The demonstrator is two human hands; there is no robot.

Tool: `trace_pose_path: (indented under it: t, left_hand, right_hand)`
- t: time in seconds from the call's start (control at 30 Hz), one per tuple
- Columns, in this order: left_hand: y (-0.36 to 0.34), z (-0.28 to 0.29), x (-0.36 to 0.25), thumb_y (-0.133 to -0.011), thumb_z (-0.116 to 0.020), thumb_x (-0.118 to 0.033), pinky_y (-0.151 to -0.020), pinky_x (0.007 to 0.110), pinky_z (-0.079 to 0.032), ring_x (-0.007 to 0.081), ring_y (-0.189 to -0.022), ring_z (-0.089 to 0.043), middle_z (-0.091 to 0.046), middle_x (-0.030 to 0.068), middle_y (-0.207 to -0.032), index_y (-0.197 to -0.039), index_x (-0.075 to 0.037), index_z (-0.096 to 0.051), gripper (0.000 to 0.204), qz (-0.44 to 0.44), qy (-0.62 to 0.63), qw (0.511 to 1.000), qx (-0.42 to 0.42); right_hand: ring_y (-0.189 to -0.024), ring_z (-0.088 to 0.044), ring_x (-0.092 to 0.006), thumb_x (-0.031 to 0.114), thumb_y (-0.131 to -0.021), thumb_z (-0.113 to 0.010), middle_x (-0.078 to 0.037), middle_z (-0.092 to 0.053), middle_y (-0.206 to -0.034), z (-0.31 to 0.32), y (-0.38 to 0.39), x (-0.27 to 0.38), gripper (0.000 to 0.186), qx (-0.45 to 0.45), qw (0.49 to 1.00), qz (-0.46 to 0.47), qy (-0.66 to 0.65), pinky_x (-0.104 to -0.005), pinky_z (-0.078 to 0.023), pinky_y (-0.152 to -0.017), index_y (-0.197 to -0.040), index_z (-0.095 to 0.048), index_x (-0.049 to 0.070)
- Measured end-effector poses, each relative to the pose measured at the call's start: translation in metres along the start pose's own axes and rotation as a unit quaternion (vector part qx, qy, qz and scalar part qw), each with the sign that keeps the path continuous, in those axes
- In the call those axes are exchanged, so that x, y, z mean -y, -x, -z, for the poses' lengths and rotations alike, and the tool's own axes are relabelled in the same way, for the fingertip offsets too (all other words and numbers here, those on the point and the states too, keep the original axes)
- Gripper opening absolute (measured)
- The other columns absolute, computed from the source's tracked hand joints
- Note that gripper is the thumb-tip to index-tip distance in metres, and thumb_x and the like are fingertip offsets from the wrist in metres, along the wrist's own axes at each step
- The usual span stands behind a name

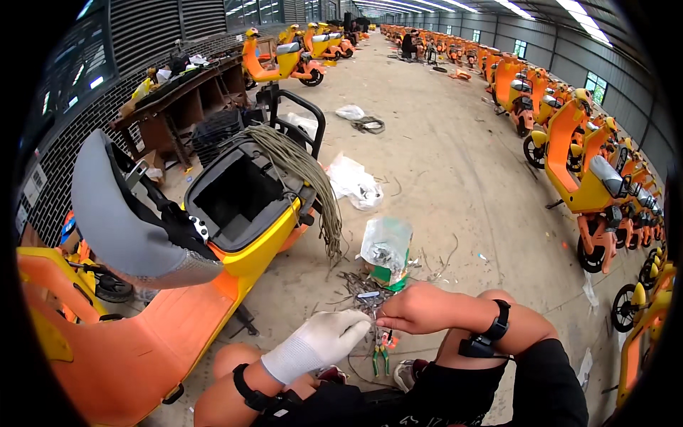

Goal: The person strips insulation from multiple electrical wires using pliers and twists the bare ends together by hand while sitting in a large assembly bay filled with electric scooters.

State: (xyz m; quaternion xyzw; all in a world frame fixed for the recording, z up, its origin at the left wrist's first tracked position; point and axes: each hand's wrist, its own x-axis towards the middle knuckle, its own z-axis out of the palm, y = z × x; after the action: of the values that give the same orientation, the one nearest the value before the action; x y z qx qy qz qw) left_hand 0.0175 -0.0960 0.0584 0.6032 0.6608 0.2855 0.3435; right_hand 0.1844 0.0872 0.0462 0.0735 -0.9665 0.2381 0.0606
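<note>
My left hand (329, 338) in a white glove and my bare right hand (414, 309) meet low in front of me, fingertips pinched close on something small that I cannot make out. Pliers (380, 358) with green handles lie on the floor just below them, beside a pile of cut cable pieces (354, 288). A translucent green-and-white bag (384, 249) with scraps stands beyond. At my left is a yellow-orange scooter (167, 341) with its grey seat (135, 220) tipped up, an open storage box (235, 199) and a bundle of cables (306, 171) draped over its side.
Rows of scooters (565, 171) line the right side. A cluttered wooden bench (181, 96) runs along the left wall with more scooters (277, 67). White plastic bags (352, 181) and a coiled cable (368, 125) lie on the floor. People (409, 44) work farther away.
</note>
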Motion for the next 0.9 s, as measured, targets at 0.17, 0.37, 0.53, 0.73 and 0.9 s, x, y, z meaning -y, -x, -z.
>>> trace_pose_path:
  t: [0.17, 0.37, 0.53, 0.73, 0.9]
  left_hand:
    - [-0.004, 0.004, 0.015, -0.101, -0.051, -0.027, -0.074, 0.029, -0.05, 0.0121, -0.078, -0.062, -0.067, 0.0035, -0.086, -0.104, 0.0, -0.066, 0.031, 0.097, 0.176, 0.969, 0.141]
    - [0.002, 0.009, 0.003, -0.097, -0.053, -0.036, -0.07, 0.032, -0.05, 0.0159, -0.076, -0.062, -0.064, 0.0067, -0.083, -0.103, -0.002, -0.066, 0.037, 0.053, 0.087, 0.99, 0.098]
    - [0.013, -0.012, 0.0, -0.095, -0.048, -0.04, -0.085, 0.041, -0.05, 0.0318, -0.089, -0.066, -0.068, 0.0162, -0.093, -0.101, -0.002, -0.066, 0.043, -0.108, -0.006, 0.991, 0.081]
    - [0.017, -0.019, -0.012, -0.096, -0.051, -0.039, -0.089, 0.038, -0.05, 0.0292, -0.098, -0.066, -0.069, 0.0149, -0.101, -0.107, -0.007, -0.066, 0.038, -0.039, -0.037, 0.986, 0.157]
    - [0.015, -0.021, -0.005, -0.094, -0.052, -0.034, -0.089, 0.042, -0.049, 0.0327, -0.1, -0.065, -0.069, 0.015, -0.102, -0.107, -0.008, -0.067, 0.032, -0.054, -0.136, 0.978, 0.149]
  right_hand:
    - [-0.064, -0.061, -0.0335, 0.032, -0.097, -0.059, -0.009, -0.062, -0.071, 0.0, 0.004, 0.016, 0.03, -0.046, 0.998, 0.035, 0.011, -0.0437, -0.048, -0.055, -0.081, -0.064, 0.008]
    - [-0.063, -0.061, -0.0314, 0.026, -0.093, -0.065, -0.008, -0.061, -0.069, 0.011, 0.016, 0.028, 0.021, -0.05, 0.996, 0.047, 0.059, -0.0412, -0.048, -0.054, -0.083, -0.066, 0.008]
    - [-0.06, -0.061, -0.0282, 0.021, -0.09, -0.069, -0.007, -0.059, -0.066, 0.009, 0.031, 0.042, 0.013, -0.014, 0.994, 0.053, 0.092, -0.0392, -0.048, -0.052, -0.084, -0.068, 0.009]
    - [-0.061, -0.063, -0.0262, 0.02, -0.088, -0.07, -0.005, -0.061, -0.066, 0.019, 0.044, 0.069, 0.012, 0.026, 0.986, 0.038, 0.162, -0.0376, -0.05, -0.053, -0.082, -0.068, 0.01]
    - [-0.061, -0.063, -0.0294, 0.026, -0.091, -0.065, -0.007, -0.057, -0.064, 0.008, 0.055, 0.067, 0.024, 0.048, 0.981, 0.039, 0.185, -0.0417, -0.05, -0.051, -0.075, -0.06, 0.009]
